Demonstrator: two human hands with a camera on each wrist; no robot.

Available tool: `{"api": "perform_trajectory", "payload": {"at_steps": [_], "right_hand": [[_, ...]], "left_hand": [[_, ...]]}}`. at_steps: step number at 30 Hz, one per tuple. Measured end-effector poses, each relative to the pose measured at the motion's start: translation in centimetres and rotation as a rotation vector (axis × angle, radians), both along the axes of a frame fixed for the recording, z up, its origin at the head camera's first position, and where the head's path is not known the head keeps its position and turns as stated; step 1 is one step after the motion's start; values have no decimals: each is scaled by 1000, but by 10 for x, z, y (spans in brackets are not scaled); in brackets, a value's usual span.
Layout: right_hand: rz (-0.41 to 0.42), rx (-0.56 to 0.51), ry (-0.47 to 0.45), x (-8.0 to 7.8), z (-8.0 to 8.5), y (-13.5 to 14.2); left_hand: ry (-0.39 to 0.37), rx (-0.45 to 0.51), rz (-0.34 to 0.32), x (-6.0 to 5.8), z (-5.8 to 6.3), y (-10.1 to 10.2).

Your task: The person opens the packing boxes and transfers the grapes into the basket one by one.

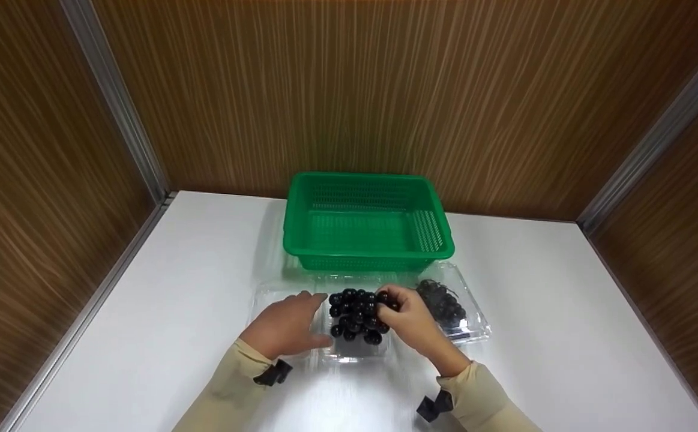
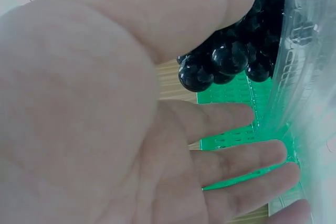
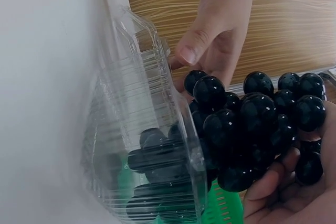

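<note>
A bunch of dark grapes (image 1: 358, 313) is gripped at its right end by my right hand (image 1: 412, 318), fingers and thumb curled around it. It hangs at the rim of a clear plastic box (image 3: 142, 82) in the right wrist view. Its lower grapes show through the box wall. On the bunch's other side is my left hand (image 1: 288, 324), its fingers extended and thumb apart, holding nothing. In the left wrist view, straight fingers (image 2: 241, 153) spread below the grapes (image 2: 231, 59). The clear lid (image 1: 267, 294) lies folded out to the left, partly hidden by the left hand.
Just behind the box stands a green plastic basket (image 1: 361, 234) with slotted walls. Another clear box (image 1: 475, 321) with dark grapes (image 1: 440, 302) inside sits at the right, partly behind the right hand. Wood-patterned panels (image 1: 349, 90) enclose the white table (image 1: 553, 288).
</note>
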State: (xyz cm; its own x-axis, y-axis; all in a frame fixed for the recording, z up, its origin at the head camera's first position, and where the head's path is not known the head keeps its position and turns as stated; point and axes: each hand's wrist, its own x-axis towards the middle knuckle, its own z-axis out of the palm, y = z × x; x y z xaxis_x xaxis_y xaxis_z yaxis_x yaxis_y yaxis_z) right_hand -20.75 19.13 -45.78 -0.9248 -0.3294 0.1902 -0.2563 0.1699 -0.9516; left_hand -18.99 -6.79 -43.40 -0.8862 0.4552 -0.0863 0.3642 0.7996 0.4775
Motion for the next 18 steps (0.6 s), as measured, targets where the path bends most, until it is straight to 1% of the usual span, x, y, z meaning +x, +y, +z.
{"api": "perform_trajectory", "payload": {"at_steps": [4,11,18], "right_hand": [[11,-25,-21,0,1,0],[-33,-31,-7,-1,2,-1],[-34,-28,-9,-1,3,-1]], "left_hand": [[20,26,-2,0,1,0],[51,27,-8,-3,1,-1],[36,29,7,-2,2,-1]]}}
